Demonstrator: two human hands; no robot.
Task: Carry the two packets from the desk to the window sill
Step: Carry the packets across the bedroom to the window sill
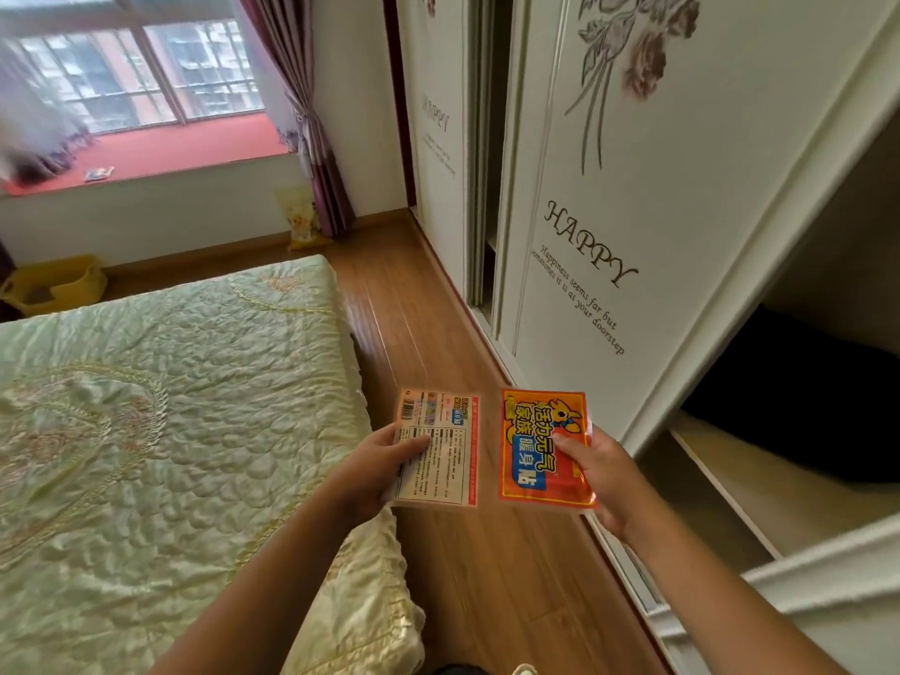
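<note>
My left hand grips a packet that shows its pale printed back with an orange border. My right hand pinches a second packet, bright orange and red with blue lettering, by its right edge. Both packets are held flat side by side over the wooden floor, a small gap between them. The window sill, covered in red cloth, lies far ahead at the upper left, below the window. A small light object lies on the sill.
A bed with a pale green quilt fills the left. White wardrobe sliding doors line the right, one open at the near right. A strip of wooden floor runs between them toward the sill. A curtain, a yellow bag and a yellow basket stand by the far wall.
</note>
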